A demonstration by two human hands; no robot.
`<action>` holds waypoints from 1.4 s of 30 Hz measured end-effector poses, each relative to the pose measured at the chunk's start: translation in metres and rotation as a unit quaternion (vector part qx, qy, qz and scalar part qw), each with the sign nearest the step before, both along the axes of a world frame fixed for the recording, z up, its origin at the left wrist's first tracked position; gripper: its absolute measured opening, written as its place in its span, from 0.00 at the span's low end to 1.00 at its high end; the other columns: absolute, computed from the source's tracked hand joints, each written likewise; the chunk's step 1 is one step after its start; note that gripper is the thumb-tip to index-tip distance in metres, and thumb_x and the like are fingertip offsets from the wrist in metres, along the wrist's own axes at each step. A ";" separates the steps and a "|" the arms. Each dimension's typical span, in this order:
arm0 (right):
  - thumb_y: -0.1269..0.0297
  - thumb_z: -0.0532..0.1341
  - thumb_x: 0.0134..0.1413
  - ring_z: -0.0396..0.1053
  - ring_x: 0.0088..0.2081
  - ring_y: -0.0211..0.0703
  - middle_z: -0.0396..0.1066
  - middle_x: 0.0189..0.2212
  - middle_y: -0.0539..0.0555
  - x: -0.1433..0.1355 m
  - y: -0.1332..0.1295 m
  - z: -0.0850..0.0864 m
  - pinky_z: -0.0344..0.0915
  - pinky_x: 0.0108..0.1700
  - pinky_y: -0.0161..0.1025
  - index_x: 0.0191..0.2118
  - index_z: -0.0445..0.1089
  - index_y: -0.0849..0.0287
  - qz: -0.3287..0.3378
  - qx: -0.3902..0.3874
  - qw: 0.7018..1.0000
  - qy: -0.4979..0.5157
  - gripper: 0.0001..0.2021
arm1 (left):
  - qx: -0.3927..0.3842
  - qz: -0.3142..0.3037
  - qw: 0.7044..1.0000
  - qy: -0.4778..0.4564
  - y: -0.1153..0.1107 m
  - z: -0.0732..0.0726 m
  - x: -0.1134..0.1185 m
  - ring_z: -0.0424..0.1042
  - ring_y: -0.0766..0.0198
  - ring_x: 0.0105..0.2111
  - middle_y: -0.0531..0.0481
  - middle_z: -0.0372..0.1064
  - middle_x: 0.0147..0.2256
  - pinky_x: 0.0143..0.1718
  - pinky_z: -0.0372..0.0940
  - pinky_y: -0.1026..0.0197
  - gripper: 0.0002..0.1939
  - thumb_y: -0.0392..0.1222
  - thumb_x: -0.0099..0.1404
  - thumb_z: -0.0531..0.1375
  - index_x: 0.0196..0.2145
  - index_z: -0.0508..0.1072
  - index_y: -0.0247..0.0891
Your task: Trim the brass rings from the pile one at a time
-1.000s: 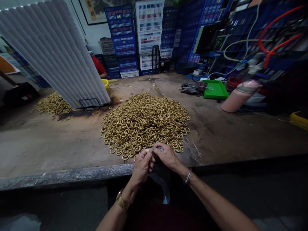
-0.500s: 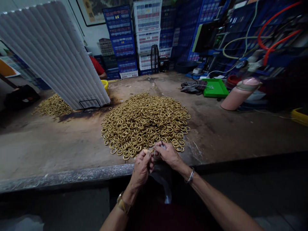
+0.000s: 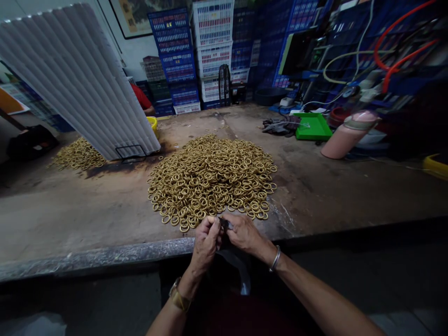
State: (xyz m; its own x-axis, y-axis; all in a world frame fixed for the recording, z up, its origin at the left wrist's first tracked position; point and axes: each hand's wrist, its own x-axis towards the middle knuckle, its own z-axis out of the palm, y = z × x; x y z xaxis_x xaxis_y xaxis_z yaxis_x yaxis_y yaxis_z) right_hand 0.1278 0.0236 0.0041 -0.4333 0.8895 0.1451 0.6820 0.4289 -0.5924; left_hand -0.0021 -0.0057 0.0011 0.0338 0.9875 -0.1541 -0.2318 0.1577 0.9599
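Observation:
A wide heap of brass-coloured metal rings lies on the worktable. At its near edge, my left hand is closed, thumb pressed to fingers; what it pinches is hidden. My right hand is closed around a small dark object, perhaps a tool, whose kind I cannot make out. The dark piece reaches across to the left fingertips, so both hands nearly touch. A few rings lie loose just beyond the fingers.
A tall ribbed white panel stands tilted on the left in a black wire stand. Behind it are a smaller ring heap and a person's red sleeve. A green tray and pink cylinder stand right.
My right hand has turned and come down slightly, bringing the dark object to the left fingertips. The brass-coloured bit seen between the fingers earlier is now hidden. My left hand has hardly moved.

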 end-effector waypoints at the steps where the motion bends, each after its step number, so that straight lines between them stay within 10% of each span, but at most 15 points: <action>1: 0.74 0.52 0.44 0.60 0.24 0.37 0.67 0.22 0.51 0.000 0.000 0.001 0.47 0.27 0.33 0.28 0.64 0.58 0.000 -0.001 1.000 -0.003 0.07 | 0.001 0.000 1.000 -0.002 0.000 0.000 0.000 0.52 0.77 0.13 0.60 0.56 0.17 0.12 0.48 0.72 0.18 0.56 0.56 0.56 0.25 0.61 0.37; 7: 0.73 0.51 0.46 0.60 0.23 0.35 0.67 0.22 0.50 0.003 0.004 0.006 0.48 0.27 0.32 0.27 0.65 0.58 0.038 -0.044 0.998 0.000 0.07 | 0.010 -0.003 1.000 -0.026 -0.004 -0.003 -0.002 0.52 0.77 0.13 0.59 0.57 0.18 0.13 0.48 0.73 0.16 0.52 0.56 0.57 0.25 0.61 0.37; 14: 0.67 0.52 0.49 0.56 0.21 0.33 0.62 0.18 0.48 0.002 0.017 -0.003 0.50 0.24 0.31 0.23 0.63 0.59 -0.078 -0.086 0.987 0.109 0.08 | -0.041 -0.036 0.987 -0.154 -0.007 0.011 -0.001 0.54 0.76 0.14 0.58 0.60 0.19 0.13 0.50 0.72 0.16 0.52 0.53 0.60 0.27 0.61 0.38; 21: 0.53 0.52 0.50 0.48 0.15 0.29 0.56 0.16 0.44 -0.014 0.004 -0.001 0.45 0.15 0.28 0.24 0.58 0.58 -0.029 -0.378 0.860 0.342 0.14 | -0.097 -0.011 0.977 -0.189 0.000 0.012 -0.004 0.55 0.75 0.14 0.57 0.60 0.19 0.13 0.49 0.71 0.19 0.55 0.52 0.60 0.27 0.61 0.36; 30: 0.65 0.55 0.45 0.56 0.23 0.32 0.60 0.19 0.46 -0.012 0.008 -0.002 0.54 0.27 0.30 0.23 0.64 0.60 -0.083 -0.124 0.945 0.291 0.06 | -0.119 0.035 0.976 -0.181 -0.004 0.000 -0.010 0.61 0.74 0.18 0.56 0.64 0.23 0.16 0.50 0.72 0.18 0.49 0.49 0.64 0.27 0.59 0.37; 42: 0.65 0.55 0.47 0.58 0.24 0.32 0.62 0.21 0.47 -0.010 0.005 0.004 0.55 0.27 0.30 0.25 0.66 0.60 -0.035 -0.120 0.956 0.264 0.06 | -0.103 0.014 0.980 -0.171 -0.005 0.002 -0.010 0.55 0.76 0.15 0.58 0.59 0.21 0.13 0.49 0.72 0.19 0.52 0.49 0.63 0.30 0.62 0.37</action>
State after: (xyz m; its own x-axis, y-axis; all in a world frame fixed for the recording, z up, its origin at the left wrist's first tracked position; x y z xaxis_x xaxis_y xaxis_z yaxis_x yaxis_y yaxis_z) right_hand 0.1178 0.0283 0.0083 -0.2934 0.9490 0.1156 0.2823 0.2015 -0.9379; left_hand -0.0121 -0.0112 0.0032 0.0912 0.9377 -0.3352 -0.5414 0.3292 0.7736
